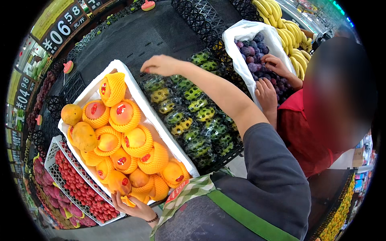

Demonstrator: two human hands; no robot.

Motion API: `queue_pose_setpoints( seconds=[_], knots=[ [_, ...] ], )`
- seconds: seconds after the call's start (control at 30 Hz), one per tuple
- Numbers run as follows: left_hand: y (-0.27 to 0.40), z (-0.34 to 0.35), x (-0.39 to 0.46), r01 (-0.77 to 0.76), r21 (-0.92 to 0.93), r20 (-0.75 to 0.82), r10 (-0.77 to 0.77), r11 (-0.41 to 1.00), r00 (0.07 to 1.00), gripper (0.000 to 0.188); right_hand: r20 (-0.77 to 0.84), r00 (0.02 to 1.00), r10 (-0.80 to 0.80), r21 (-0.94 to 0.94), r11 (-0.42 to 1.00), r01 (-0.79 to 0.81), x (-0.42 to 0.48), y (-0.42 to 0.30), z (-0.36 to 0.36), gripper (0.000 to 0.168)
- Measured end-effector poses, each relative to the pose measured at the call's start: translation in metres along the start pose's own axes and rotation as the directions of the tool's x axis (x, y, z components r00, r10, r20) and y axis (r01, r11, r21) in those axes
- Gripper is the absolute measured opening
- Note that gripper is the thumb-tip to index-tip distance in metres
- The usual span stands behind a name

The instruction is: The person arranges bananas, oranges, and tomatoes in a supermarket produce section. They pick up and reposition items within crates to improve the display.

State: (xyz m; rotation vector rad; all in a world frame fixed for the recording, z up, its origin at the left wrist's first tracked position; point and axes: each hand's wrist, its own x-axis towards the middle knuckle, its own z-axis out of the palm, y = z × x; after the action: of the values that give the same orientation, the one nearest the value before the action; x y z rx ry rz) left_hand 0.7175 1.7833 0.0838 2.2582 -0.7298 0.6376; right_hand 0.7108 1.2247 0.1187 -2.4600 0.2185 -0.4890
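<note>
A white foam box (169, 141) holds several mangoes (107, 142), most in yellow foam net sleeves and many with red stickers. At its lower edge my left hand (135, 208), with a beaded bracelet at the wrist, has its fingers around the underside of a bare mango (119, 182). A yellow piece, perhaps foam sleeve, shows between those fingers. My right hand (162, 65) reaches past the box's far right side, above black mesh matting (144, 33). Its fingers are curled, and a small red spot shows at them; what it is, I cannot tell.
Film-wrapped green and yellow fruit packs (193, 105) lie right of the box. Beyond them, a co-worker's hands (273, 75) rest among plums (254, 55) in a white-lined box. Bananas (291, 36) stand behind. At left are a crate of small red fruit (81, 183) and dragon fruit (55, 192).
</note>
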Motion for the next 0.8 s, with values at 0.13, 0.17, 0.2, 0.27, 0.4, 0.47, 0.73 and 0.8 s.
queue_pose_setpoints(
  seconds=[0.13, 0.17, 0.2, 0.27, 0.4, 0.47, 0.73, 0.8],
  knots=[
    [0.001, -0.001, 0.0, -0.012, 0.001, 0.017, 0.012, 1.0, 1.0, 0.036, 0.143, 0.985, 0.096, -0.123, 0.989, -0.078, -0.013, 0.027, -0.024, 0.046],
    [0.0, 0.0, -0.001, -0.012, -0.014, 0.011, 0.012, 1.0, 1.0, 0.036, 0.213, 0.969, 0.128, -0.091, 0.99, -0.111, -0.015, 0.034, -0.025, 0.052],
    [-0.001, 0.001, -0.002, -0.01, -0.03, 0.003, 0.011, 1.0, 1.0, 0.036, 0.285, 0.946, 0.156, -0.062, 0.988, -0.144, -0.016, 0.036, -0.027, 0.059],
    [-0.002, 0.003, -0.001, -0.018, -0.015, 0.0, 0.018, 1.0, 1.0, 0.036, 0.298, 0.941, 0.16, -0.184, 0.977, -0.108, -0.018, 0.039, -0.03, 0.068],
    [-0.001, 0.004, 0.002, -0.005, -0.024, 0.014, 0.006, 1.0, 1.0, 0.036, 0.297, 0.93, 0.216, -0.299, 0.946, -0.124, -0.017, 0.023, -0.031, 0.071],
    [-0.005, 0.004, 0.003, -0.025, -0.04, -0.005, 0.025, 0.999, 1.0, 0.036, 0.277, 0.935, 0.223, -0.346, 0.93, -0.119, -0.017, 0.019, -0.037, 0.066],
    [-0.009, 0.006, -0.006, -0.018, -0.04, -0.007, 0.018, 0.999, 1.0, 0.035, 0.164, 0.965, 0.204, -0.422, 0.899, -0.119, -0.064, 0.026, -0.018, 0.067],
    [-0.007, 0.008, -0.001, -0.037, -0.039, -0.012, 0.036, 0.999, 0.999, 0.034, 0.129, 0.976, 0.176, -0.378, 0.918, -0.116, -0.063, 0.028, -0.016, 0.068]
  ],
)
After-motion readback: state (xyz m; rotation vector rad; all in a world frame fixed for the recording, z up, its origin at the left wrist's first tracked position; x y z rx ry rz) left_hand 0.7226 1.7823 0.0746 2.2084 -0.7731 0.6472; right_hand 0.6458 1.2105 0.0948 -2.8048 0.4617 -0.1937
